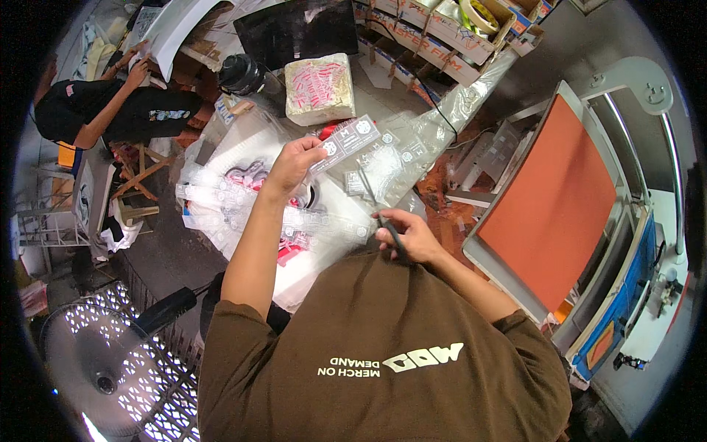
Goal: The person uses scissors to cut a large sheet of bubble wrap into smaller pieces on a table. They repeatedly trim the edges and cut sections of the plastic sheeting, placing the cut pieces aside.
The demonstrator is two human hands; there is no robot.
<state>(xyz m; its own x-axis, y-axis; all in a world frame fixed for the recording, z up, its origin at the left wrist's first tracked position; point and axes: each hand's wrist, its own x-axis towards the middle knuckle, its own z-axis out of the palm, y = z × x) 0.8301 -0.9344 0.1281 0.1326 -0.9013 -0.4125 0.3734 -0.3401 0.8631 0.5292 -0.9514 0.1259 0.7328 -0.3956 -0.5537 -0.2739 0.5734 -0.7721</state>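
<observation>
A short strip of clear film with white printing [353, 138] is pinched between the thumb and fingers of my left hand [295, 166]. My right hand [407, 235] grips scissors with dark handles [393, 235], their blades pointing up toward a pile of small cut film pieces [381, 166]. Longer printed film strips [326, 221] run across the white surface below my left hand, partly behind my forearm. Pink and red printed pieces [246, 179] show among them.
A block covered with pink stickers [319, 88] stands beyond my hands. Cardboard bins [431, 38] are behind it. A heat press with an orange pad [552, 199] stands right, a fan [105, 370] lower left. Another person [110, 110] works at upper left.
</observation>
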